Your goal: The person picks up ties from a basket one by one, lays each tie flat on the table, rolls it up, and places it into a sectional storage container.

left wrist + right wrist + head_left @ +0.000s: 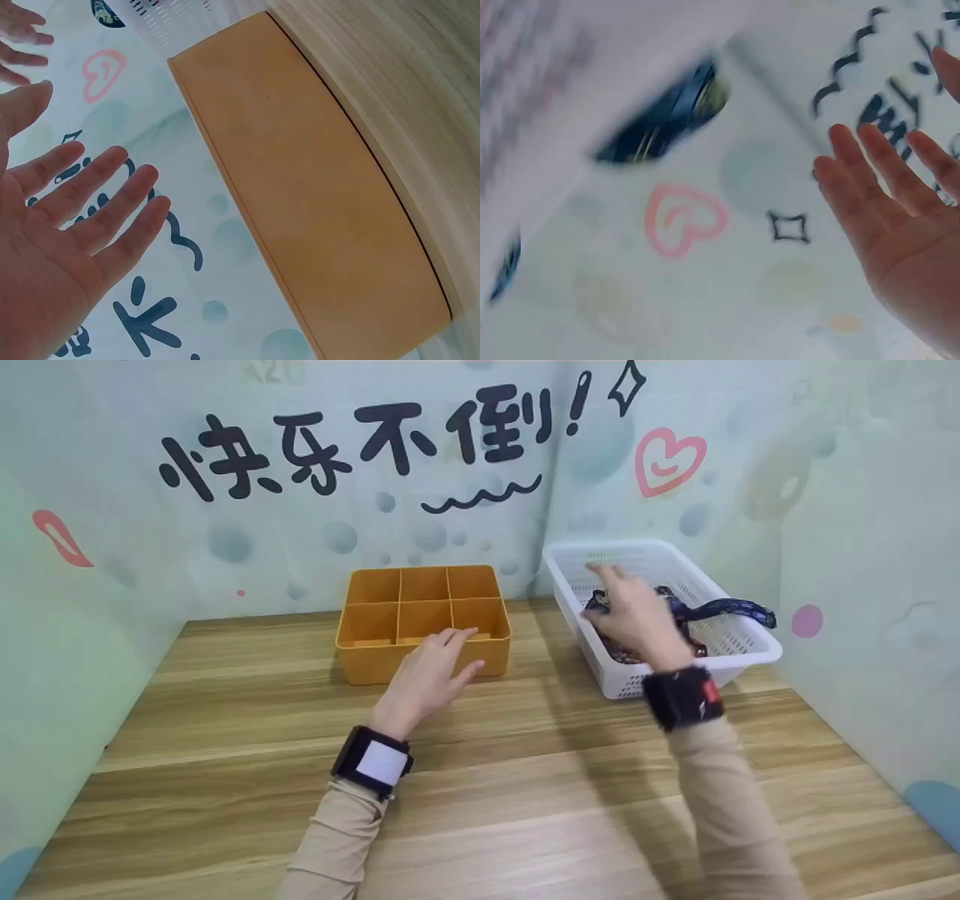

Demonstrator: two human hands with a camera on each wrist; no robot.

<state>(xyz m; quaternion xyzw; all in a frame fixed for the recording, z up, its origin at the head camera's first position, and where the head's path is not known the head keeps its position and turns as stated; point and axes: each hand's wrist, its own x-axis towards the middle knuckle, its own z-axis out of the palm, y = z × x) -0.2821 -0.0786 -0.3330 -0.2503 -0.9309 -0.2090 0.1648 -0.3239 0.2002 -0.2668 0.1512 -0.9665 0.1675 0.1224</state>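
My left hand [427, 679] hovers in front of an orange divided box [375, 666], its fingertips over the front rim. In the left wrist view, the fingers of that hand [112, 199] are spread and hold nothing, beside the box's plain wall [300, 187]. Over a white plastic basket [761, 651] is my right hand [634, 611], fingers extended, with nothing seen in its grasp. Dark patterned cloth items lie in the basket, partly covered by the hand. One blue-black cloth strip [731, 609] hangs over the right rim. The right wrist view shows the right hand [915, 255] with straight fingers.
Both containers stand at the back of a wood-grain table [480, 802], the box left of the basket. A printed wall sheet [300, 532] rises behind them, and similar panels flank the table on both sides.
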